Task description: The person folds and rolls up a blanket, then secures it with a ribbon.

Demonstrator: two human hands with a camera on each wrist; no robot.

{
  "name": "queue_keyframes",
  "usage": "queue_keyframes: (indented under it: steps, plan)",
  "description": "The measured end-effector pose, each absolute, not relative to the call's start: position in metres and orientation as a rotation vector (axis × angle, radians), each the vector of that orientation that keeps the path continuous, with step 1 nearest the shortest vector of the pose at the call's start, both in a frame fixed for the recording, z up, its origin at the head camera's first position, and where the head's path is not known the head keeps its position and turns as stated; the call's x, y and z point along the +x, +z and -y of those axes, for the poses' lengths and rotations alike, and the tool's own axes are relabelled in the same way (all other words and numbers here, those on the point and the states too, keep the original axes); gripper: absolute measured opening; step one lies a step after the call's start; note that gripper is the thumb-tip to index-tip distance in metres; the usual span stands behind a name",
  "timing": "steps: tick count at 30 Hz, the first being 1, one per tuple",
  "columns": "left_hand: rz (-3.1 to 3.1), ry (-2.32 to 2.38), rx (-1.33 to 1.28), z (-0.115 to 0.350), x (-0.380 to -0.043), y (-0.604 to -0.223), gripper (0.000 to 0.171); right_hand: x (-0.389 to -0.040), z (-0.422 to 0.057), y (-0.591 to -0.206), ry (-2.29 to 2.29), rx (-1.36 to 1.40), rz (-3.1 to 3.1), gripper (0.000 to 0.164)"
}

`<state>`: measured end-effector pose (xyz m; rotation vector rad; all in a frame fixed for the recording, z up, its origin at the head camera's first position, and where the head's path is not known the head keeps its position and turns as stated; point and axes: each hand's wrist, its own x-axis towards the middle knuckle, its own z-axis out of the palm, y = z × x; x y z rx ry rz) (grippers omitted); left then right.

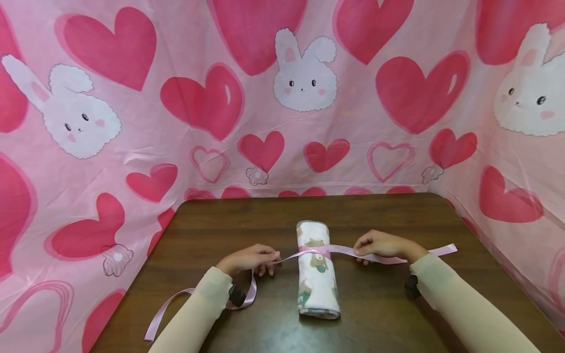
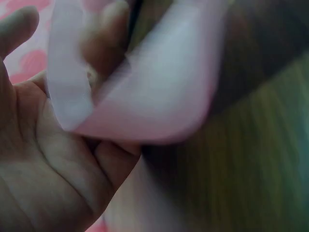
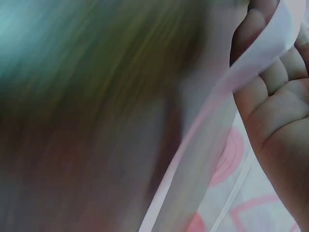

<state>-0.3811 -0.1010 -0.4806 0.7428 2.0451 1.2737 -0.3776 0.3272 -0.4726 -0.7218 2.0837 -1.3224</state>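
Note:
A rolled white cloth (image 1: 319, 289) with a brown-and-green bear print lies lengthwise on the table. Around its upper part runs a pink satin ribbon (image 1: 340, 249), its two ends drawn out sideways. To the left of the roll, my left hand (image 1: 249, 258) pinches one end; the tail droops below the wrist onto the table. On the other side my right hand (image 1: 386, 245) pinches the other end, whose tail passes under the wrist. Blurred ribbon (image 2: 154, 92) loops across the palm in the left wrist view. In the right wrist view the ribbon (image 3: 260, 58) crosses the fingers.
The dark wooden table (image 1: 247, 215) has rounded far corners. A pink curtain (image 1: 353, 122) printed with hearts and rabbits hangs behind it and along both sides. Dark wrist cameras sit under both sleeves.

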Motion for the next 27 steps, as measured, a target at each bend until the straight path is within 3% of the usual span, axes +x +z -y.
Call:
queue_keyframes:
  steps: [8,18,27]
  plan:
    - [-1.949,1.354,0.711,0.063,-0.383,-0.483,0.050,-0.382,-0.287,-0.479,-1.373,-0.690,-2.116,0.027]
    - [-2.070,1.543,0.659,0.064,-0.378,-0.488,0.014,-0.375,-0.285,-0.483,-1.642,-0.657,-1.905,0.038]
    - [-1.972,1.573,0.679,0.068,-0.376,-0.491,0.022,-0.376,-0.290,-0.483,-1.632,-0.619,-1.906,0.042]
